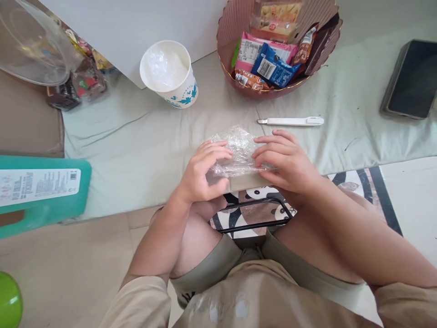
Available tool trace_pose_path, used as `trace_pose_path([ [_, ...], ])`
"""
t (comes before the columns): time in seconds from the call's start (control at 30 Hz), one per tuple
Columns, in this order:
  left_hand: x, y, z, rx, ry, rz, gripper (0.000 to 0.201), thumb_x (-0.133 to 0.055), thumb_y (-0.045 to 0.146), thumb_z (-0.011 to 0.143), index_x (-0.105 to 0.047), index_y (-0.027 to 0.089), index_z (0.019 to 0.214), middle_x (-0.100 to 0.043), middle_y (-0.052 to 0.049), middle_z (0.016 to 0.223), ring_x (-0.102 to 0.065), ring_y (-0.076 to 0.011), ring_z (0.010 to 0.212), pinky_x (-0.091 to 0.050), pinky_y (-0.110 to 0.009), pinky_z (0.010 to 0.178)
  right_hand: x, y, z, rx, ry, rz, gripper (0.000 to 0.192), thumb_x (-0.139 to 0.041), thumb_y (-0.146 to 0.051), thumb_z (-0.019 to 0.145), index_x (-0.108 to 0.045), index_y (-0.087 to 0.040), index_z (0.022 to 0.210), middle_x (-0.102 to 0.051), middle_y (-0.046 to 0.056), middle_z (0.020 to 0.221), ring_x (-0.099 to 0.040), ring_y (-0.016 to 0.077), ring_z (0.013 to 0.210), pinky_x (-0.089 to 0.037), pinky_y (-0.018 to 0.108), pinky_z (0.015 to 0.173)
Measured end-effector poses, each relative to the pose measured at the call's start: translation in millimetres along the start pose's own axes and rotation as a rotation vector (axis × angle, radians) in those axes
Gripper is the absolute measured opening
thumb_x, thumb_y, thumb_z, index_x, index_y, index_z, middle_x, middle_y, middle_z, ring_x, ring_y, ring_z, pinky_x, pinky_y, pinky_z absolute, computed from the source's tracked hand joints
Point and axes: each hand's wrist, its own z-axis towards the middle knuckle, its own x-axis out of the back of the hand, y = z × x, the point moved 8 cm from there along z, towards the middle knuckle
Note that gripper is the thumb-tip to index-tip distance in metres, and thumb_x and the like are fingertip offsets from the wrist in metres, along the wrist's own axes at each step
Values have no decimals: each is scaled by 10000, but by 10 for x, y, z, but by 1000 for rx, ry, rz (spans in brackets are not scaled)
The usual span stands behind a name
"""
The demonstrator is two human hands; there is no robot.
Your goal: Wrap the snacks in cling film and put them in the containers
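Observation:
A crumpled piece of clear plastic wrap [237, 152] lies at the front edge of the cloth-covered surface, between my hands. My left hand [205, 171] touches its left side; the fingers are bent and the thumb stands apart from them. On the right side, the spread fingertips of my right hand [285, 159] rest against the wrap. Neither hand is closed around it. Just beyond my right hand lies a white utility knife [292, 121] with a bit of its blade showing. Farther back on the left stands a paper cup [180, 93] with clear crumpled plastic inside.
A pink ribbed bowl [225, 68] of packaged snacks stands at the back. A dark phone [414, 77] lies at the right. On the left are a teal jug [83, 187], wrapped snacks [90, 82] and a clear plastic container [34, 45]. A green round object [8, 300] shows lower left.

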Motion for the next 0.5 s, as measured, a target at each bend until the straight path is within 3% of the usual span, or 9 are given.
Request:
trace_pose_path([
  [0.07, 12, 15, -8, -63, 20, 68, 314, -749, 414, 829, -690, 231, 1078, -800, -82, 1114, -730, -312, 1195, -576, -523, 1063, 17, 17, 17, -26, 24, -9, 133, -587, -145, 878, -634, -265, 847, -783, 1, 888, -747, 248, 1096, -469, 456, 1073],
  [0.17, 79, -3, -32, -108, 97, 100, 133, -732, 343, 926, -731, 242, 1012, -805, -51, 1068, -760, -235, 1101, -633, -424, 977, 53, 58, 28, -55, 58, -34, 119, -583, -153, 871, -628, -255, 829, -779, 18, 862, -764, 253, 1006, -518, 439, 962],
  [0.3, 162, -30, -50, -136, 173, 102, 177, -788, 365, 900, -758, 231, 1011, -806, -51, 1059, -774, -216, 1049, -661, -388, 946, 109, 78, 28, -55, 110, -55, 111, -600, -145, 866, -613, -248, 826, -779, 28, 871, -769, 247, 931, -542, 415, 863],
  [0.4, 184, -43, -41, -124, 201, 100, 19, -759, 255, 922, -760, 238, 914, -810, -11, 950, -790, -185, 971, -679, -353, 893, 127, 63, 33, -31, 131, -59, 131, -605, -119, 854, -605, -249, 836, -773, 21, 865, -770, 234, 900, -548, 401, 834],
  [0.5, 245, -16, -55, -151, 262, 26, 78, -777, 173, 894, -757, 249, 895, -808, 8, 916, -797, -179, 952, -684, -332, 868, 125, 89, 32, -47, 128, -43, 142, -606, -115, 843, -595, -256, 833, -761, 16, 848, -768, 236, 899, -551, 405, 835],
])
